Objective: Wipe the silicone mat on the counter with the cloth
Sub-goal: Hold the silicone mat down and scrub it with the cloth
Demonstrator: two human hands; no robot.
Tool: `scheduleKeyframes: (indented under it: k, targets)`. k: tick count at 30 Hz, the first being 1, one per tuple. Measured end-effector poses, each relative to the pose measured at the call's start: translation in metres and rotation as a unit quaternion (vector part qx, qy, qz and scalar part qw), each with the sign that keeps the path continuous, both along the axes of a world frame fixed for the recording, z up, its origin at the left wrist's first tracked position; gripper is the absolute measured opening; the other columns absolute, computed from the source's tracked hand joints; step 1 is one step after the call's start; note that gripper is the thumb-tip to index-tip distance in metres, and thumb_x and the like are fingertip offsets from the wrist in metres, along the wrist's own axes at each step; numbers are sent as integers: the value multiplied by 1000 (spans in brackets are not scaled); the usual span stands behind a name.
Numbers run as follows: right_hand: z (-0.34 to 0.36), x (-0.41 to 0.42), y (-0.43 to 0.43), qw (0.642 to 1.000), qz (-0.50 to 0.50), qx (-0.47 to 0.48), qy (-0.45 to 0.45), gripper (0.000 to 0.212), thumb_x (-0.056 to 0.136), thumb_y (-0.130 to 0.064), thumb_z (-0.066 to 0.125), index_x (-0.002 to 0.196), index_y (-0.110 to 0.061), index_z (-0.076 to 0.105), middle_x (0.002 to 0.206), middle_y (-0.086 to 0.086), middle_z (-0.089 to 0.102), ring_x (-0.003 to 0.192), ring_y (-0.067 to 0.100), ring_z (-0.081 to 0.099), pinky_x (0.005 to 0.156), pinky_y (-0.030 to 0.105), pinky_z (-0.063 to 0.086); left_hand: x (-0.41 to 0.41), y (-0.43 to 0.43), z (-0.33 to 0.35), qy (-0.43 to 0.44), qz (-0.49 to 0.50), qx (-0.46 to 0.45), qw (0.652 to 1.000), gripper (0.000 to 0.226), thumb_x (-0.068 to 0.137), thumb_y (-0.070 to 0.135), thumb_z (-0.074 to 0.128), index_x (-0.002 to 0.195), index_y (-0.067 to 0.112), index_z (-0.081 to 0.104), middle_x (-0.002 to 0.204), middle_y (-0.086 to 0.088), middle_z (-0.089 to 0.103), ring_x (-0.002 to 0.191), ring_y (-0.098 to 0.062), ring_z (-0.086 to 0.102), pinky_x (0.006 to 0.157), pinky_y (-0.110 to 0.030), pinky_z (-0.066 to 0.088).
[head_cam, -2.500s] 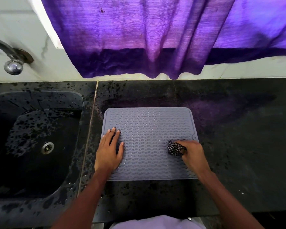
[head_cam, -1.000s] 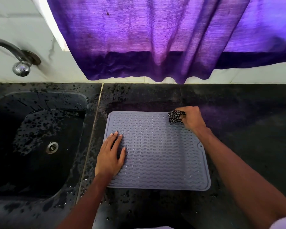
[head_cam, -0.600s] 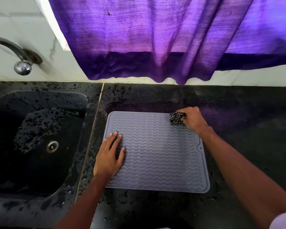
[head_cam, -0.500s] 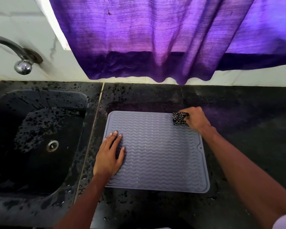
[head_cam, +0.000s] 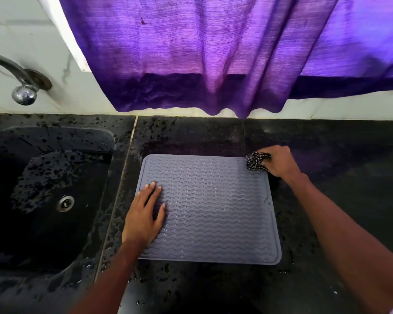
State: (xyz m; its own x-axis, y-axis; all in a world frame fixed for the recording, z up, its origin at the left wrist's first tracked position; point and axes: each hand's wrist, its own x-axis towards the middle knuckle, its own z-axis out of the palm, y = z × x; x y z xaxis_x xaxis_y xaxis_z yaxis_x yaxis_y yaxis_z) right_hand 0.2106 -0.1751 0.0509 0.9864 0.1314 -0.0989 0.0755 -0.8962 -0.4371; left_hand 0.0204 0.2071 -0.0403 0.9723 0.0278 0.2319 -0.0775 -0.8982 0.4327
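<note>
A grey silicone mat [head_cam: 213, 211] with wavy ridges lies on the dark counter [head_cam: 338, 177], just right of the sink. My left hand [head_cam: 144, 216] rests flat on the mat's left part, fingers straight. My right hand [head_cam: 278, 163] grips a bunched black-and-white checked cloth [head_cam: 255, 161] and holds it on the mat's far right corner.
A black sink [head_cam: 43, 189] with a metal drain [head_cam: 65, 203] lies to the left, and a tap [head_cam: 21, 87] juts from the wall above it. A purple curtain [head_cam: 213, 53] hangs over the back of the wet, speckled counter.
My right hand carried the cloth from the mat's near right area up to its far edge, then slid it right to the far right corner. My left hand stayed put.
</note>
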Motion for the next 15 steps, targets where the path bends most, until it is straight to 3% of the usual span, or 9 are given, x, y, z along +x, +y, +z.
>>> scheduleKeyframes:
  k: [4, 8, 15]
  targets:
    - [-1, -6, 5, 1000, -17, -16, 20, 36, 75, -4, 66, 107, -18, 74, 99, 11, 74, 92, 25, 69, 90, 28, 51, 0, 0, -2, -3, -2, 0, 1000, 56, 100, 43, 46, 147, 12, 51, 156, -5, 44, 144, -24, 42, 113, -51, 42]
    - [-3, -21, 10, 998, -46, -21, 34, 33, 78, -8, 61, 106, -19, 73, 93, 16, 73, 89, 33, 68, 85, 39, 55, 1, 1, -3, -8, -4, 1, 1000, 56, 100, 42, 47, 147, 12, 52, 156, -5, 45, 143, -25, 43, 112, -51, 43]
    - [0, -37, 8, 993, -78, -9, 92, 32, 79, -20, 61, 110, -17, 71, 98, 22, 71, 97, 36, 66, 93, 43, 53, 0, 0, -1, -6, 0, 5, 1000, 55, 100, 42, 47, 147, 12, 52, 155, -4, 46, 143, -23, 43, 112, -48, 43]
